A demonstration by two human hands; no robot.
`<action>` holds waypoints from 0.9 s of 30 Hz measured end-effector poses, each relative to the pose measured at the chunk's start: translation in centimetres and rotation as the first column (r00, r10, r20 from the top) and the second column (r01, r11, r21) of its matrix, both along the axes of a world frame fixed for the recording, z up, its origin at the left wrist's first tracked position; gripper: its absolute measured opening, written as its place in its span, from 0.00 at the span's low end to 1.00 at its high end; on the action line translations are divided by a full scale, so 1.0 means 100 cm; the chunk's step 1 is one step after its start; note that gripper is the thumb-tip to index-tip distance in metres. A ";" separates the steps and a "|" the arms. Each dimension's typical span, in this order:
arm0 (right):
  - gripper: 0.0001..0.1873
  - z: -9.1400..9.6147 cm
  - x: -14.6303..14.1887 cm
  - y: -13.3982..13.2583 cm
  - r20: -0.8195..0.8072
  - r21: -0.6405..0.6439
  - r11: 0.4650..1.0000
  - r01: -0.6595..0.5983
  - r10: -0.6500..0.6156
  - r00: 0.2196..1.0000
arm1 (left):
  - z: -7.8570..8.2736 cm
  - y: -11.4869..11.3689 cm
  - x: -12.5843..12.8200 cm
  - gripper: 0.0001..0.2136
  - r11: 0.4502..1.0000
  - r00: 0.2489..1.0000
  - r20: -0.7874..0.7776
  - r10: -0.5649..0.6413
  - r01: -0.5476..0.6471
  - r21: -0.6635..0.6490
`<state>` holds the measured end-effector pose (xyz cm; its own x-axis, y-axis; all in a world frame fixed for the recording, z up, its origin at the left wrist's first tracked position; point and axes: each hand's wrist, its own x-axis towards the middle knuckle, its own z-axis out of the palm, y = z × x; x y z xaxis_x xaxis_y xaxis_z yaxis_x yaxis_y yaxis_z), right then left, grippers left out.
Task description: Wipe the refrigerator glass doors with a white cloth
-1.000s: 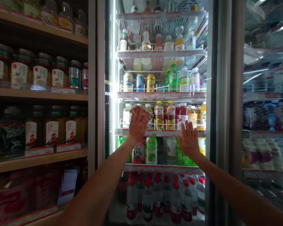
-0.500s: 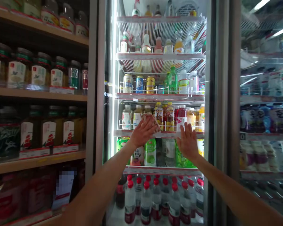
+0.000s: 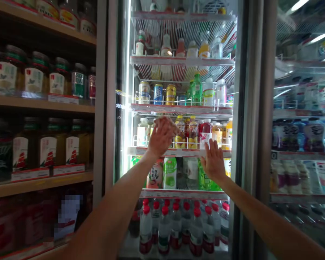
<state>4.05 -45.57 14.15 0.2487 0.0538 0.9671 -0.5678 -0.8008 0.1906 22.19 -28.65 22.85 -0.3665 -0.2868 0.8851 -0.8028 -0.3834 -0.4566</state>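
Observation:
My left hand (image 3: 160, 139) presses a crumpled, light reddish-patterned cloth (image 3: 172, 124) against the glass door of a lit drinks fridge. The cloth shows beyond my fingers, in front of the shelf of bottled drinks; the part under the palm is hidden. My right hand (image 3: 213, 161) is open and appears to lie flat on the same glass, fingers pointing up. It covers part of the shelf edge below a red drink bottle (image 3: 206, 128). Behind the glass, between my arms, stands a green-and-white bottle (image 3: 169, 173).
A wooden shelf unit (image 3: 40, 103) with bottled drinks stands to the left. On the right, past a metal door frame (image 3: 257, 108), is another glass-fronted fridge (image 3: 300, 157). Red-capped bottles (image 3: 176, 224) fill the bottom of the middle fridge.
My left hand and the cloth have moved slightly up and left on the glass. The right hand stays nearly in place. The view has shifted slightly.

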 end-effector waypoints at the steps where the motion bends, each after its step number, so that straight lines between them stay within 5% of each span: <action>1: 0.39 0.000 0.000 0.000 0.007 0.002 1.000 -0.004 0.004 1.000 | 0.004 0.001 0.001 0.21 0.996 0.997 -0.077 0.003 -0.010 -0.089; 3: 0.39 -0.001 0.001 0.000 0.018 0.009 1.000 -0.008 0.008 1.000 | 0.007 0.000 -0.003 0.21 0.987 0.991 -0.131 -0.001 -0.021 -0.162; 9: 0.38 0.000 -0.001 0.000 -0.006 -0.009 1.000 -0.012 0.012 1.000 | -0.001 -0.013 -0.019 0.20 0.979 0.979 0.204 -0.022 -0.020 0.202; 13: 0.38 0.000 -0.001 0.000 0.009 -0.011 1.000 -0.014 0.014 1.000 | 0.009 -0.005 -0.010 0.21 0.996 0.995 -0.096 0.034 -0.041 -0.080; 15: 0.38 -0.001 0.000 0.000 0.014 0.002 1.000 -0.014 0.014 1.000 | 0.005 -0.005 -0.011 0.21 0.993 0.992 -0.122 0.027 -0.041 -0.107; 20: 0.39 -0.001 -0.001 -0.001 0.004 -0.015 0.999 -0.040 0.040 0.999 | -0.015 -0.005 -0.009 0.21 0.972 0.986 0.167 -0.031 -0.009 0.234; 25: 0.39 -0.001 0.000 -0.002 0.015 -0.018 0.999 -0.039 0.040 0.999 | -0.009 0.020 0.017 0.23 0.976 0.994 -0.112 -0.017 -0.008 -0.217; 27: 0.39 -0.001 0.000 -0.002 0.015 -0.010 0.999 -0.036 0.036 0.999 | -0.014 0.027 0.020 0.23 0.985 0.999 -0.051 -0.016 0.007 -0.173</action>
<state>4.04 -45.74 14.05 0.2318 0.0715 0.9701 -0.5418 -0.8188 0.1898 24.19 -25.95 21.42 -0.3207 -0.1239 0.9391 -0.8285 -0.4437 -0.3415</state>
